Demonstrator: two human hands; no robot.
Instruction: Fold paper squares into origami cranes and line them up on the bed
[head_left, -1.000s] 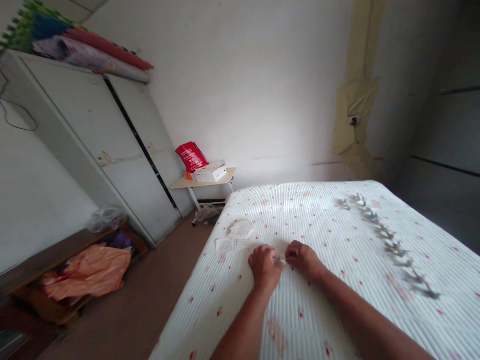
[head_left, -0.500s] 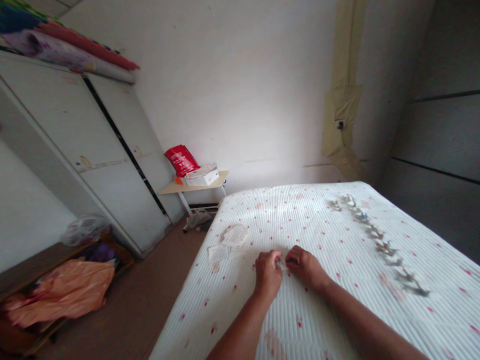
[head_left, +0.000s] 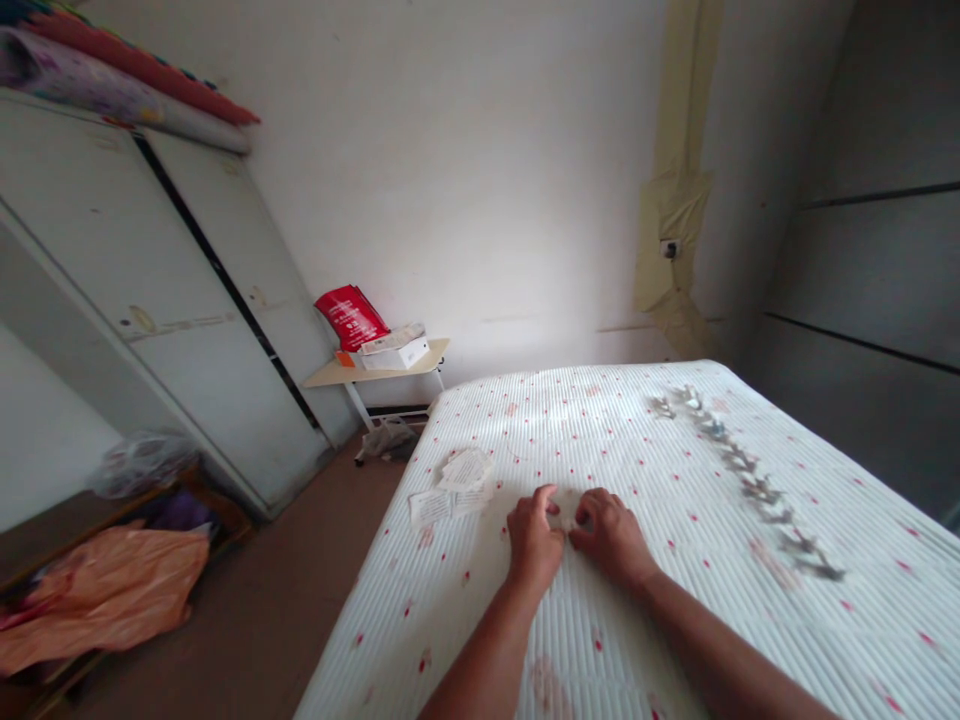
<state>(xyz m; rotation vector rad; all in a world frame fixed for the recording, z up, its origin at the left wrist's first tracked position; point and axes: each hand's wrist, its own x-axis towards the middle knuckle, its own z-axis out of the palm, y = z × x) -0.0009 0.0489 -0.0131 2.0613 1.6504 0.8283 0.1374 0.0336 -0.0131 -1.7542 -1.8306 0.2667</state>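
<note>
A small pale piece of folded paper (head_left: 567, 522) lies low over the bed between my two hands, mostly hidden by the fingers. My left hand (head_left: 534, 535) grips its left side with curled fingers, the index finger lifted. From the other side my right hand (head_left: 613, 535) pinches it, fingers bent and knuckles up. To the left of my hands, several printed paper sheets (head_left: 465, 470) rest on the white quilted bed cover (head_left: 592, 650). A slanting row of small folded paper figures (head_left: 761, 490), blurred and grey, runs along the right side of the bed.
Beyond the bed's left edge stands a small table (head_left: 326, 375) with a red bag (head_left: 351, 316) and a white box (head_left: 397, 352). A grey cabinet (head_left: 195, 270) carries rolled mats (head_left: 135, 95). An orange plastic bag (head_left: 112, 590) lies at lower left.
My left index finger has lifted, and the right fingers have shifted a little around the paper. The whole view has swung slightly, so the room appears further left.
</note>
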